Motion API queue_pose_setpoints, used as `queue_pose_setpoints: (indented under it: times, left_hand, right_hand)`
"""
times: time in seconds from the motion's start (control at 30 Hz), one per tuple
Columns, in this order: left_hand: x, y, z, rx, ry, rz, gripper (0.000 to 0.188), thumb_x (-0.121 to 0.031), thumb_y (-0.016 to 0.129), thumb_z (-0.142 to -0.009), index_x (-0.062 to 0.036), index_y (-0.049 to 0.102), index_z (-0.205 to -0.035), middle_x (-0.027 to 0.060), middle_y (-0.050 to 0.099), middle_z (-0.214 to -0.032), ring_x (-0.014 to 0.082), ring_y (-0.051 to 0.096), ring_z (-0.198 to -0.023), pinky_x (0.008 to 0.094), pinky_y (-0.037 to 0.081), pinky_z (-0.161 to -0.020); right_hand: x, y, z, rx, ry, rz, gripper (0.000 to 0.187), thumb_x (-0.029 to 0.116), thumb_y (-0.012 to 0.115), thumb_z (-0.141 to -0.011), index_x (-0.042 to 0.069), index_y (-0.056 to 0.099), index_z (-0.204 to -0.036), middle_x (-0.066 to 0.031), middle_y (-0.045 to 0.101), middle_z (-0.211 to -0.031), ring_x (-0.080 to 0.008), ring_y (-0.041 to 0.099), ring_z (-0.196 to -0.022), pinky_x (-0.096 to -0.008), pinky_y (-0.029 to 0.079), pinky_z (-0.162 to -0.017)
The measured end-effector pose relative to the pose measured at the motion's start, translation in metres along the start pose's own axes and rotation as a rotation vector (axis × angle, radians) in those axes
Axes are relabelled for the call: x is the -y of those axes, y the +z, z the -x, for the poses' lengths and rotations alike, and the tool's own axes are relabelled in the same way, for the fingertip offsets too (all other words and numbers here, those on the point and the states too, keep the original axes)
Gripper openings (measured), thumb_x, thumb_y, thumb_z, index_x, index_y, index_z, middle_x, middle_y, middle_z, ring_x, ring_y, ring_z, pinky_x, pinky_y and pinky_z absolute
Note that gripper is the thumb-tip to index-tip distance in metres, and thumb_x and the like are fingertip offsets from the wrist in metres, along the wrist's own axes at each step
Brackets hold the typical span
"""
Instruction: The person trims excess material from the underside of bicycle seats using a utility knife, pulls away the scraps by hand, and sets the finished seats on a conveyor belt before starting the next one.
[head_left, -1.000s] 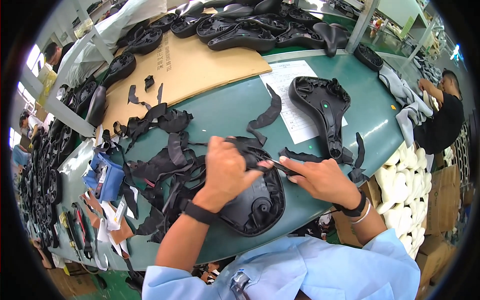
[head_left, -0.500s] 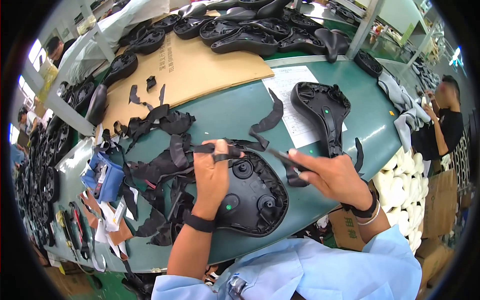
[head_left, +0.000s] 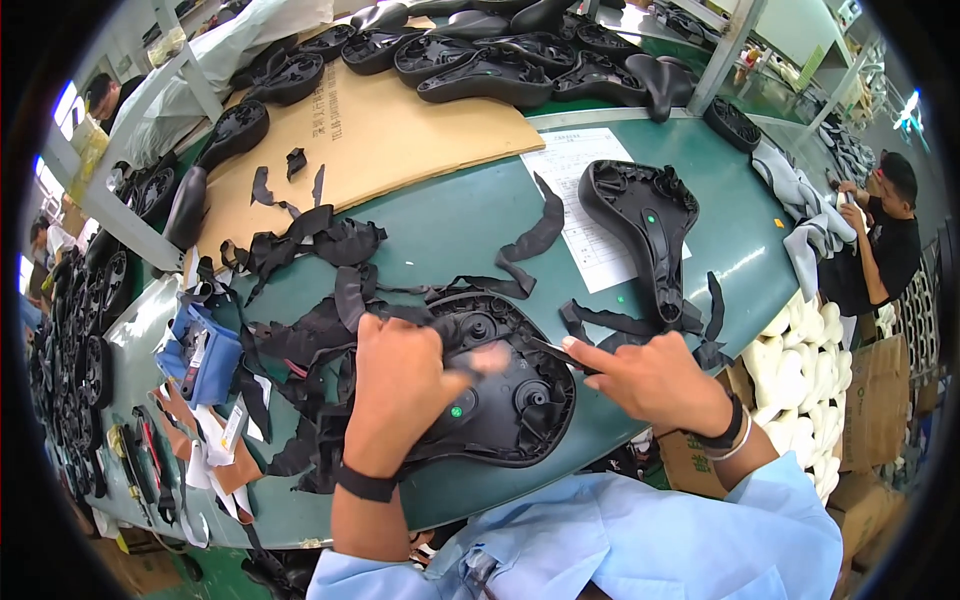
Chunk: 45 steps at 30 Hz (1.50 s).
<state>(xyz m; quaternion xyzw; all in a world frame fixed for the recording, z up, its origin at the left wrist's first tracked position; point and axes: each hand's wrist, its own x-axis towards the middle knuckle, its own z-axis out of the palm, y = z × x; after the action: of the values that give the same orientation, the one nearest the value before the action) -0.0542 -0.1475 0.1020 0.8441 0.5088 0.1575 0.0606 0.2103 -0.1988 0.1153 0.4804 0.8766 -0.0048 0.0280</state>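
Two bare hands work apart at the lower centre of the frame, over an upturned black saddle [head_left: 495, 405] on a green table [head_left: 440, 240]. The left hand [head_left: 400, 385] is nearer, overlapping the saddle's left side, thumb blurred across its underside; whether the curled fingers grip anything cannot be told. The right hand [head_left: 655, 385], just off the saddle's right edge, is closed around a slim dark tool [head_left: 553, 350] that points left to the rim; contact there is unclear. The saddle's long axis slants from lower left to upper right, broad end toward the right hand, narrow end hidden behind the left wrist. Black scraps [head_left: 315, 330] lie left of centre. Beyond, right of centre, a second saddle [head_left: 640, 220] overlaps a paper [head_left: 570, 220]; more saddles [head_left: 485, 80] line the top.
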Motion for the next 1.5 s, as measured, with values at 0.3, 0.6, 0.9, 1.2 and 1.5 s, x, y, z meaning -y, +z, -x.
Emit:
queue_pose_setpoints:
  times: [0.3, 0.6, 0.9, 1.2, 1.5]
  left_hand:
    - [-0.007, 0.038, 0.002, -0.454, 0.093, 0.010, 0.014, -0.019, 0.073, -0.062, -0.0075, 0.066, -0.062, 0.0049, 0.058, -0.061, 0.0233, 0.056, -0.084, 0.0425, 0.037, -0.082]
    - [0.009, 0.027, 0.006, -0.525, -0.761, 1.541, 0.039, -0.036, 0.052, -0.097, -0.0001, 0.063, -0.108, 0.0011, 0.060, -0.090, 0.0116, 0.048, -0.084, 0.0282, 0.038, -0.090]
    - [-0.034, 0.011, 0.104, -0.205, -0.428, 1.580, 0.045, -0.043, 0.044, -0.098, -0.0005, 0.057, -0.107, 0.0125, 0.061, -0.110, 0.0186, 0.055, -0.106, 0.0312, 0.047, -0.085]
    - [0.051, -0.023, 0.055, 0.011, -0.329, 1.364, 0.014, -0.014, 0.063, -0.079, 0.0000, 0.065, -0.081, 0.0059, 0.050, -0.062, 0.0202, 0.054, -0.067, 0.0303, 0.044, -0.062]
    - [-0.040, 0.023, -0.032, 0.379, -0.085, 1.562, 0.007, -0.007, 0.059, -0.085, 0.0005, 0.058, -0.086, 0.0066, 0.060, -0.076, 0.0152, 0.059, -0.069, 0.0262, 0.047, -0.065]
  right_hand:
    - [-0.006, 0.018, -0.026, -0.177, -0.097, -0.063, 0.049, 0.028, 0.060, -0.087, 0.021, 0.049, -0.134, -0.0031, 0.050, -0.053, -0.0221, 0.049, -0.042, -0.0348, 0.031, -0.039]
    - [-0.010, -0.010, 0.001, 0.025, -0.082, 0.047, 0.050, 0.032, 0.062, -0.085, 0.026, 0.049, -0.133, -0.0009, 0.051, -0.054, -0.0233, 0.051, -0.042, -0.0356, 0.034, -0.039]
    - [-0.035, -0.016, -0.047, 0.083, -0.419, -0.033, 0.045, 0.025, 0.059, -0.088, 0.033, 0.049, -0.132, -0.0044, 0.049, -0.059, -0.0231, 0.053, -0.049, -0.0355, 0.036, -0.041]
    - [0.002, -0.026, 0.037, 0.184, 0.016, 0.050, 0.051, 0.021, 0.062, -0.082, 0.020, 0.048, -0.131, -0.0039, 0.050, -0.051, -0.0214, 0.052, -0.041, -0.0361, 0.032, -0.037]
    - [-0.016, -0.006, 0.029, 0.056, -0.114, -0.083, 0.043, 0.025, 0.059, -0.086, 0.018, 0.050, -0.128, -0.0046, 0.052, -0.049, -0.0258, 0.054, -0.041, -0.0373, 0.036, -0.037]
